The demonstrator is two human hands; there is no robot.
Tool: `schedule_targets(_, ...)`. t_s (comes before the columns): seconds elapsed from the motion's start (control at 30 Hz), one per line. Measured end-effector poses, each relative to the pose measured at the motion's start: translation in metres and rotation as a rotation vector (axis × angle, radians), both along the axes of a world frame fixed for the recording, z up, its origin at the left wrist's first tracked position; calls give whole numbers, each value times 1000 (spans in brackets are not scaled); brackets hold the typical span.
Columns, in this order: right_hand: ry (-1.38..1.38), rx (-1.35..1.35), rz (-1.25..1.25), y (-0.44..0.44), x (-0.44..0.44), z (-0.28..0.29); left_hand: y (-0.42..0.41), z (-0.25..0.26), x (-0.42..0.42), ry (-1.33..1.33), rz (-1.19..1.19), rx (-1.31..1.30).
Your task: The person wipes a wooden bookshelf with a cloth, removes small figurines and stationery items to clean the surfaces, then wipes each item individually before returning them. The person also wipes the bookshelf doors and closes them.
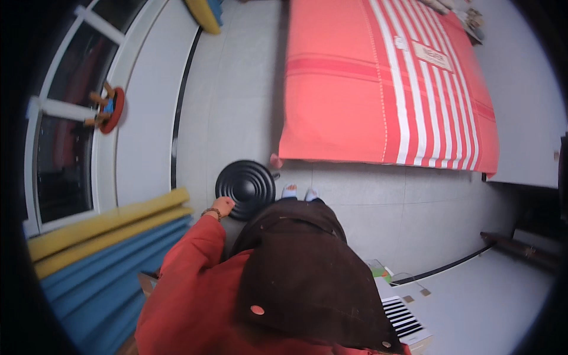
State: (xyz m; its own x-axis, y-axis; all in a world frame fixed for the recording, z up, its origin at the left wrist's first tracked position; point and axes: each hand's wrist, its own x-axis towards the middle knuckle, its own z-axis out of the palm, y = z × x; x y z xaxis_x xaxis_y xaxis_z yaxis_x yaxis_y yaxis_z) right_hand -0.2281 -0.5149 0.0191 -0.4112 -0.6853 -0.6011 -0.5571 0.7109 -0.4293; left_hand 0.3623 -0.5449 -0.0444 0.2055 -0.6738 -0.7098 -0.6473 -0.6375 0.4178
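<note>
My left hand (pixel 223 205), with a beaded bracelet at the wrist and a red sleeve behind it, is at the lower left edge of a round black object with concentric rings (pixel 245 190). The fingers look curled; whether they grip the object's rim or hold anything is not clear. A small black part sticks out at the object's right side, near my feet in white slippers. My right hand is out of view. A dark brown apron covers my front. Ahead, a bed (pixel 333 106) has a coral cover with white stripes.
Folded yellow and blue curtains or pads (pixel 106 248) stand at the lower left. A small red-topped stool (pixel 113 111) is by the window (pixel 71 80). At the lower right are a white slatted appliance (pixel 404 317) and a cord. A dark wooden item (pixel 519 250) lies far right.
</note>
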Motion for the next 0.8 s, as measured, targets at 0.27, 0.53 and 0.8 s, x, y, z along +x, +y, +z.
schedule_targets(0.27,-188,327,48,-87,-25,-7,158,-43,-5,15,425,38)
schedule_targets(0.53,-162,276,462,-222,-48,-73,148,7,-107,24,651,-13)
schedule_targets(0.8,-93,246,872,-337,27,-95,230,22,-189,-24,987,143)
